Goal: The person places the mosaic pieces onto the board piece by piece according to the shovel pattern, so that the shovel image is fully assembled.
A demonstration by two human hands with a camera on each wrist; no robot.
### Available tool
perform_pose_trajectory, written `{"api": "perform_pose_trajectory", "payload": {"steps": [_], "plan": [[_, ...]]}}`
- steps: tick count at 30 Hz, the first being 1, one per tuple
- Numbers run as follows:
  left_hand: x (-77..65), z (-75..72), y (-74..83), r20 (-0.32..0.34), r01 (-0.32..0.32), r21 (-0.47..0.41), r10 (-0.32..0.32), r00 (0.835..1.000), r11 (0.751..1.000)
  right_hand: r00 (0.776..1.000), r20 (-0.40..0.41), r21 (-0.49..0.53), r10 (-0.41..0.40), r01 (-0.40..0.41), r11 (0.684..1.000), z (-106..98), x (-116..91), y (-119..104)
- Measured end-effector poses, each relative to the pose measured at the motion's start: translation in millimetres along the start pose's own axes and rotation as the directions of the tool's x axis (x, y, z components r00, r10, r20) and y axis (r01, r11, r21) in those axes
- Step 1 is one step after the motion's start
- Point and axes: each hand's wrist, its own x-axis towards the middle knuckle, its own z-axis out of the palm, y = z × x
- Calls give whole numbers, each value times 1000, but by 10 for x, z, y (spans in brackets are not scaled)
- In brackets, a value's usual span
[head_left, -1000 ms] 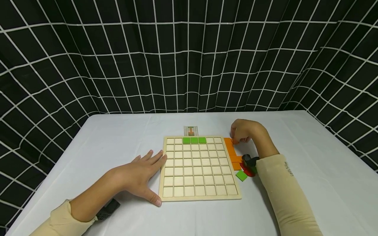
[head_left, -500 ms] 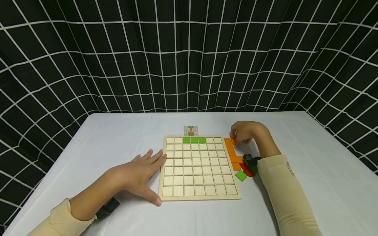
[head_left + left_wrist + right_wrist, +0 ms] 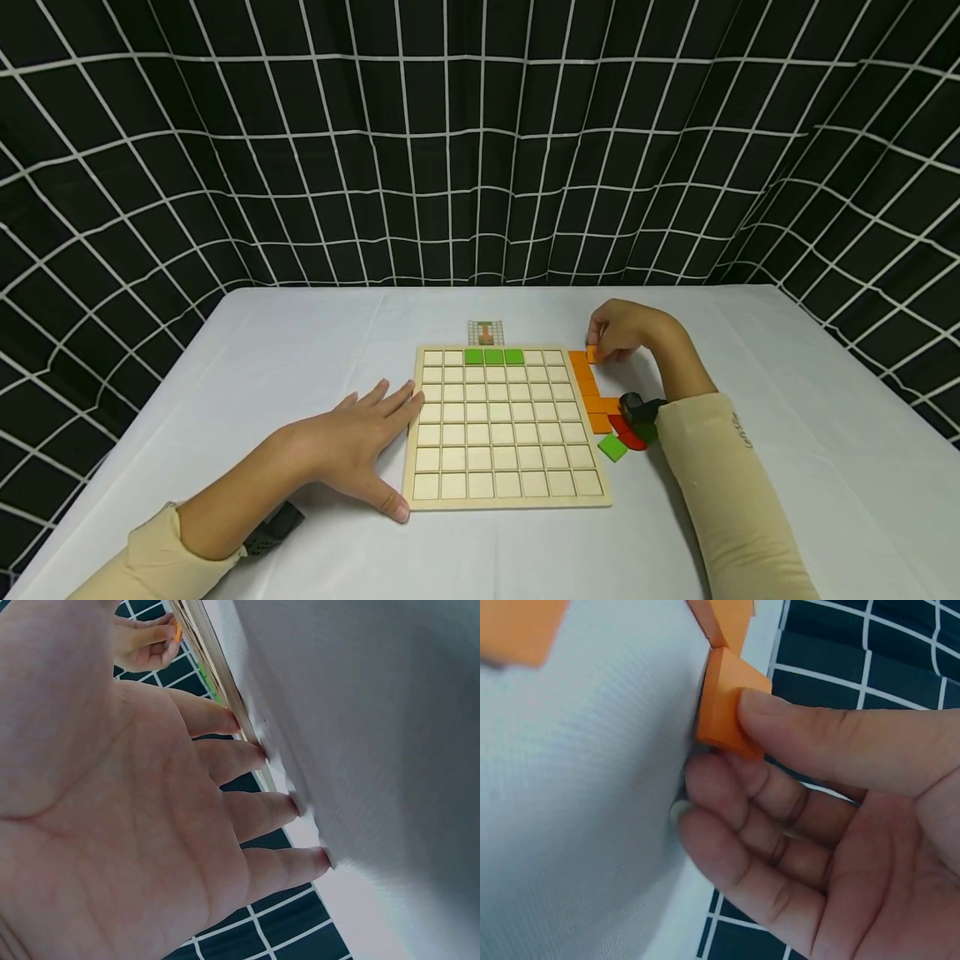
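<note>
A wooden grid board (image 3: 510, 503) lies on the table, with three green square tiles (image 3: 493, 357) set side by side in its far row. My left hand (image 3: 352, 454) is spread along the board's left edge; its straight fingers and thumb touch the rim. Past the board's far right corner, my right hand (image 3: 630, 329) pinches an orange square tile (image 3: 727, 705) between thumb and fingers. In the right wrist view the tile is tilted on edge close to the white cloth. More orange tiles (image 3: 587, 379) line the board's right side.
Red pieces (image 3: 630, 437) and a loose green tile (image 3: 612, 447) lie by the board's lower right side, partly under the right wrist camera. A small pattern card (image 3: 486, 333) sits behind the board. A black gridded curtain (image 3: 480, 167) hangs behind the table.
The right hand has lifted slightly, and the orange tile between its fingers has come up into clearer sight. The left hand and the board have stayed nearly still.
</note>
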Motion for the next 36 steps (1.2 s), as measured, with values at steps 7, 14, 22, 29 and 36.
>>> {"api": "perform_pose_trajectory", "payload": {"steps": [7,14,22,29,36], "plan": [[0,10,-4,-1,0,2,0,1000,1000,999,-46,27,-6,7,1000,-28,1,-3],[-14,-1,10,-1,8,-2,-8,1000,1000,993,-109,56,-34,40,998,-42,3,-45],[-10,-2,3,0,2,0,-2,1000,1000,986,-115,107,-120,132,985,46,10,-214],[-7,14,1,-6,-1,9,1,1000,1000,976,-76,196,-204,215,957,175,49,-421],[-9,6,4,-2,1,16,-1,1000,1000,968,-41,208,-248,251,945,270,29,-547]]}}
